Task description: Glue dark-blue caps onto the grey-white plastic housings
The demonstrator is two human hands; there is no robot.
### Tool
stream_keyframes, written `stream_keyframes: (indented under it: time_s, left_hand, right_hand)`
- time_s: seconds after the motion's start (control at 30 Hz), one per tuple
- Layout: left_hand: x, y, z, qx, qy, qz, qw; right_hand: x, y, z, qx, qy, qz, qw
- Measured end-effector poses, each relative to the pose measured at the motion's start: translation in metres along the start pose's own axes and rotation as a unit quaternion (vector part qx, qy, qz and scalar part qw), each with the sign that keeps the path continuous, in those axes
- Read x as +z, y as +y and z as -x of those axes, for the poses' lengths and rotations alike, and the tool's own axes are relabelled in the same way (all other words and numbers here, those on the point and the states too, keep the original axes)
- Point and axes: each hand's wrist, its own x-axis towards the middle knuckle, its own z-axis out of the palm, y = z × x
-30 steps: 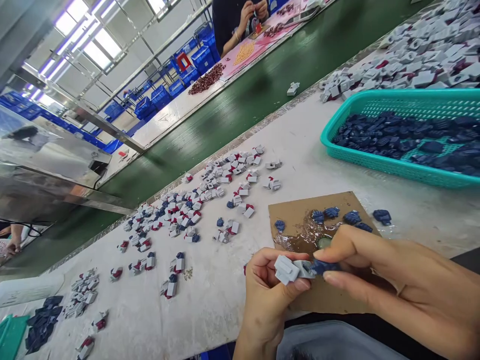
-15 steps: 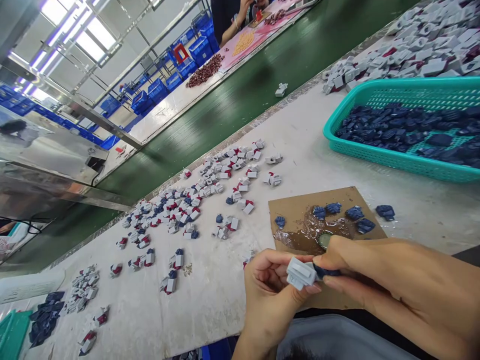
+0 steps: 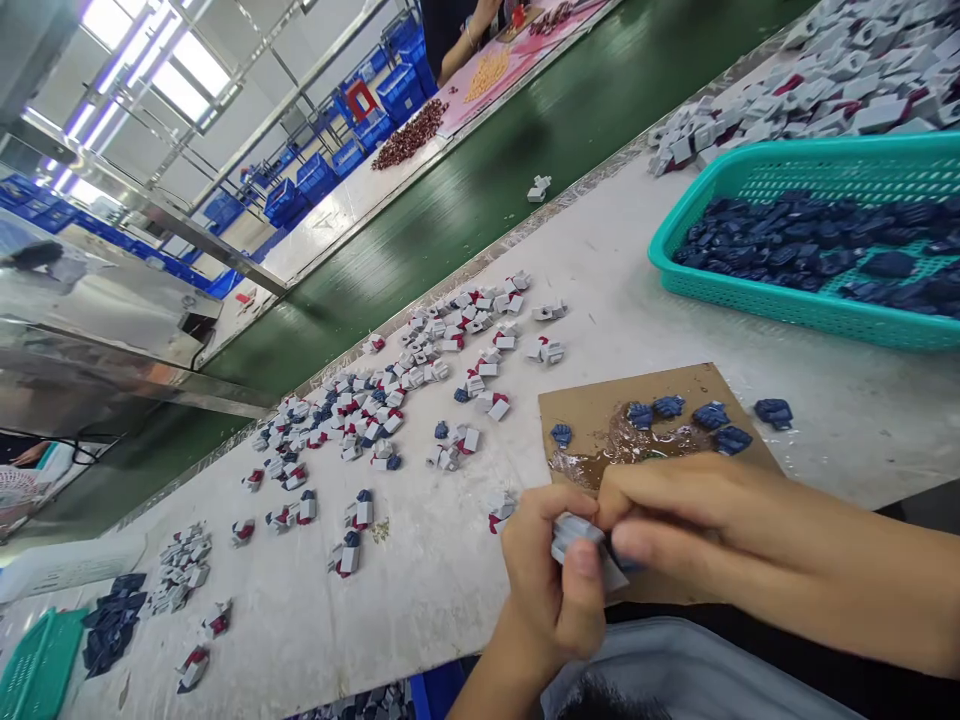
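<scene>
My left hand (image 3: 551, 585) pinches a small grey plastic part (image 3: 571, 533) near the table's front edge. My right hand (image 3: 705, 525) is closed against the same part from the right, its fingers pressing on it; the dark blue piece it held is hidden between the fingers. Both hands hover over the near edge of a brown cardboard sheet (image 3: 600, 400) smeared with wet glue, on which several dark blue pieces (image 3: 709, 415) lie.
A teal basket (image 3: 757, 175) of dark blue pieces stands at the right. A grey parts pile (image 3: 810, 85) lies behind it. Assembled grey, red and blue parts (image 3: 390, 400) are scattered across the white table. A green conveyor belt (image 3: 480, 200) runs beyond; another person's hands (image 3: 480, 20) work across it.
My hands have closed together over the grey part and the blue piece has gone out of sight between the fingers. The view has shifted slightly.
</scene>
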Motion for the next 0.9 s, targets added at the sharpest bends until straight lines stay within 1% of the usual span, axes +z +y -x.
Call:
stream_keyframes:
  time_s: [0.03,0.07,0.1,0.13,0.17,0.2,0.27,0.33,0.37,0.43,0.53,0.6,0.73,0.8,0.83,0.87,0.9]
  left_hand:
    - [0.002,-0.002,0.002,-0.016,0.014,0.003,1.0]
    - [0.005,-0.003,0.003,-0.03,0.021,0.006,0.999]
    - [0.007,-0.004,0.003,-0.041,0.019,0.005,0.999]
    - [0.009,-0.004,0.004,-0.047,0.008,-0.001,0.999]
    - [0.01,-0.004,0.003,-0.053,-0.006,-0.007,0.999]
    - [0.011,-0.003,0.002,-0.057,-0.019,-0.011,0.998]
    - [0.013,-0.001,0.001,-0.057,-0.026,-0.01,0.998]
    - [0.017,0.001,0.001,-0.039,-0.002,-0.001,0.999]
    - [0.019,0.002,0.002,-0.031,0.014,0.001,0.999]
    - [0.022,0.003,0.006,-0.02,0.023,-0.006,1.0]
    - [0.026,0.007,0.011,-0.002,0.003,-0.033,0.999]
    - [0.027,0.009,0.013,0.014,0.001,-0.046,0.999]
    - [0.025,0.009,0.019,0.027,-0.011,-0.067,0.997]
    - [0.015,0.01,0.025,0.022,-0.038,-0.081,0.996]
    - [0.006,0.01,0.028,0.009,-0.045,-0.094,0.994]
    - [-0.006,0.011,0.03,-0.016,-0.035,-0.117,0.992]
    - [-0.021,0.011,0.033,-0.054,-0.005,-0.153,0.987]
  right_hand:
    - [0.001,-0.002,-0.006,-0.002,0.049,-0.029,0.998]
    - [0.003,-0.004,-0.012,0.003,0.12,-0.067,0.991]
    - [0.006,-0.007,-0.019,0.016,0.18,-0.117,0.977]
    - [0.009,-0.01,-0.026,0.035,0.214,-0.175,0.96]
    - [0.014,-0.013,-0.032,0.058,0.219,-0.236,0.945]
    - [0.019,-0.016,-0.038,0.083,0.204,-0.293,0.93]
    - [0.028,-0.021,-0.044,0.135,0.153,-0.379,0.903]
    - [0.035,-0.023,-0.045,0.162,0.117,-0.421,0.885]
    - [0.037,-0.023,-0.044,0.162,0.109,-0.431,0.881]
    - [0.039,-0.022,-0.04,0.142,0.1,-0.435,0.884]
    - [0.04,-0.016,-0.034,0.114,0.103,-0.423,0.893]
    - [0.042,-0.011,-0.032,0.105,0.104,-0.41,0.9]
    - [0.054,-0.004,-0.031,0.075,0.103,-0.371,0.92]
    - [0.062,-0.005,-0.033,0.071,0.12,-0.355,0.925]
    - [0.064,-0.008,-0.033,0.068,0.121,-0.339,0.931]
    - [0.063,-0.01,-0.033,0.053,0.111,-0.307,0.944]
    - [0.059,-0.013,-0.033,0.023,0.092,-0.256,0.962]
